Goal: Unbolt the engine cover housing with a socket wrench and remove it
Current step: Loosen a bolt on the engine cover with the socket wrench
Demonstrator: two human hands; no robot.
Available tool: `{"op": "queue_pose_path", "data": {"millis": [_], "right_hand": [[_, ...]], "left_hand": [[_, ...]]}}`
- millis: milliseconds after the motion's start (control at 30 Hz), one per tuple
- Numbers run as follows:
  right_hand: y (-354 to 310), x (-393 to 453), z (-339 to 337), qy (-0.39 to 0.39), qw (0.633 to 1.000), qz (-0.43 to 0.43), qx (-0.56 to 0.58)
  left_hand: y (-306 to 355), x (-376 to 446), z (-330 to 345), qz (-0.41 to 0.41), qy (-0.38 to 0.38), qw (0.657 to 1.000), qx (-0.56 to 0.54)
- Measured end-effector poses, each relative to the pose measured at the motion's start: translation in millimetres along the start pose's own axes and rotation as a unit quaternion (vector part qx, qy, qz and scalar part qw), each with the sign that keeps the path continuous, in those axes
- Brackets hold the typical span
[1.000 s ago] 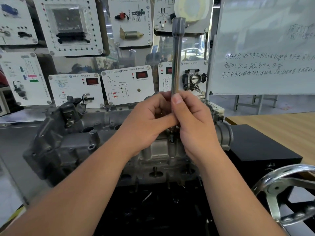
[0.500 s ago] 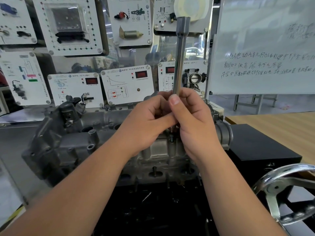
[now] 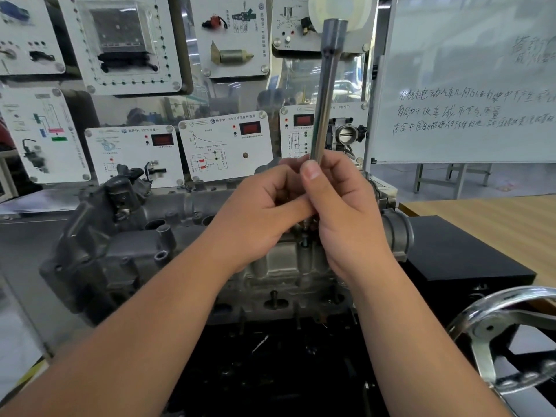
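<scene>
Two hands are being held together over the engine cover housing, which is sitting on a dark stand in front of the person, below the wall of training panels. A long socket wrench shaft is being gripped upright, tilted slightly to the right, its lower end hidden between the palms. The right hand is being curled around the shaft, with the thumb pressed along it. The left hand is being curled beside it, its thumb laid against the right hand's fingers. A whiteboard is being seen at the right, and a metal handwheel at the lower right.
</scene>
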State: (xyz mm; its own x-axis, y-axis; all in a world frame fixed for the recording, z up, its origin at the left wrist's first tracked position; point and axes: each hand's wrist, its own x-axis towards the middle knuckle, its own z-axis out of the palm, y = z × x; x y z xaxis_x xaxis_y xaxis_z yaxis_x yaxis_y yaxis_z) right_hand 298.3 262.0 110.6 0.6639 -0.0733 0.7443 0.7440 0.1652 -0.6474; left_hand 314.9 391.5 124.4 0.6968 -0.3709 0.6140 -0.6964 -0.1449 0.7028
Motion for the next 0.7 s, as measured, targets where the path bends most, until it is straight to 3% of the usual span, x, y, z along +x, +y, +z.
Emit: {"op": "queue_pose_path", "data": {"millis": [233, 533, 700], "right_hand": [[-0.2, 0.5, 1.4, 0.001, 1.0, 0.019, 0.004], [-1.1, -0.1, -0.1, -0.004, 0.999, 0.01, 0.031], [-0.7, 0.7, -0.1, -0.008, 1.0, 0.021, 0.007]], "left_hand": [[0.7, -2.5, -3.3, -0.02, -0.042, 0.998, -0.046], [-1.6, -0.1, -1.8, -0.005, 0.009, 1.0, 0.011], [-1.0, -1.7, -2.6, -0.004, -0.032, 0.999, -0.043]]}}
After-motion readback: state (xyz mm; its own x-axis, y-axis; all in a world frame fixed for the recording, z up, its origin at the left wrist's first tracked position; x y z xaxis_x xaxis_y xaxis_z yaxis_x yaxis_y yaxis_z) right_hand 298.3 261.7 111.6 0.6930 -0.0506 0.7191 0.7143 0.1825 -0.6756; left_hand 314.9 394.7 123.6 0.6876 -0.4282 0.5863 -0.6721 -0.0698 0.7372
